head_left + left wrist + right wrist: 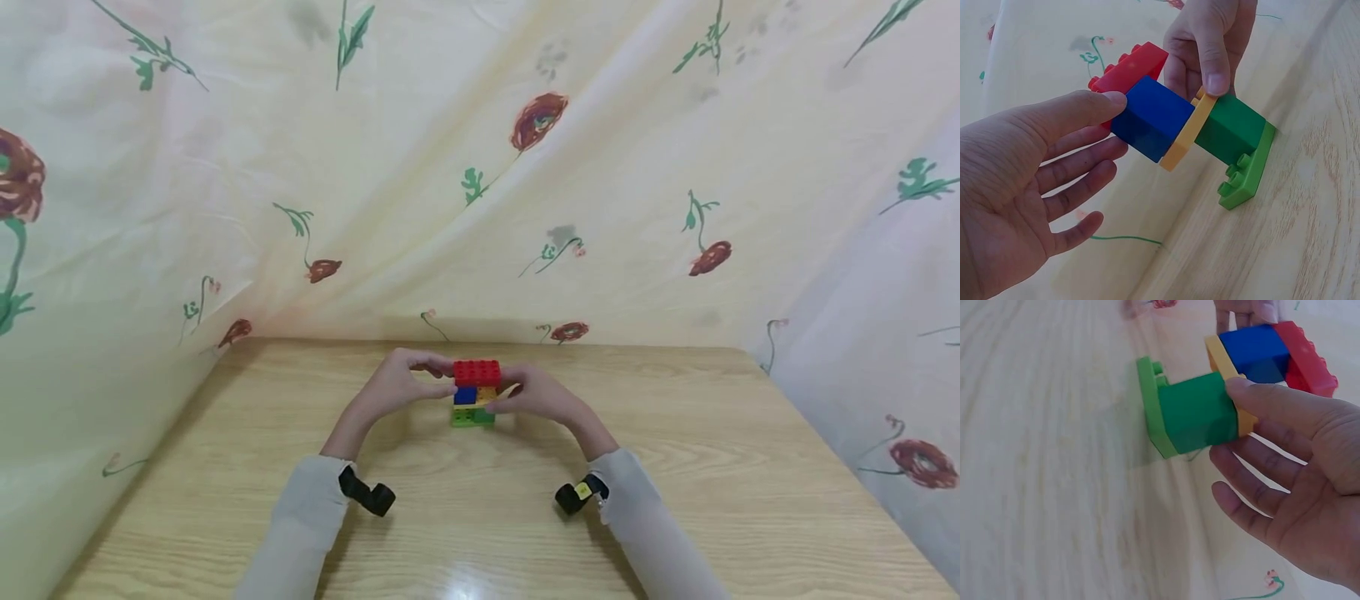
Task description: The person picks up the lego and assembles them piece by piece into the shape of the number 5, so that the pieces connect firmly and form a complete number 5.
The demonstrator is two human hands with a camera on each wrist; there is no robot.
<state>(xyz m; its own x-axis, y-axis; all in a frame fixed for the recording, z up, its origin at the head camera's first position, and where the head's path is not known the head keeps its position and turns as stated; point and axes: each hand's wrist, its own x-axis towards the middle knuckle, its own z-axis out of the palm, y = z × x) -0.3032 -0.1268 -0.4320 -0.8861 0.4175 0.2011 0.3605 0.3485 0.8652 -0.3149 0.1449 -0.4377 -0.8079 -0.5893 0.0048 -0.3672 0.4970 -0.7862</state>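
Observation:
A stack of plastic toy building bricks stands on the table between both hands. From the bottom it has a light green plate (1247,187), a dark green brick (1197,415), a yellow plate (1188,134), a blue brick (1154,119) and a red brick (477,372) on top. My left hand (397,385) holds the stack's upper left, its thumb where red meets blue. From the other side my right hand (542,393) grips the stack, its thumb (1244,387) on the yellow plate's edge. Fingertips behind the bricks are partly hidden.
The wooden table (465,517) reaches to a flower-patterned cloth (420,167) hanging behind it and along the sides. Black wrist cameras, one on the left (367,493) and one on the right (579,495), are strapped at the sleeve cuffs.

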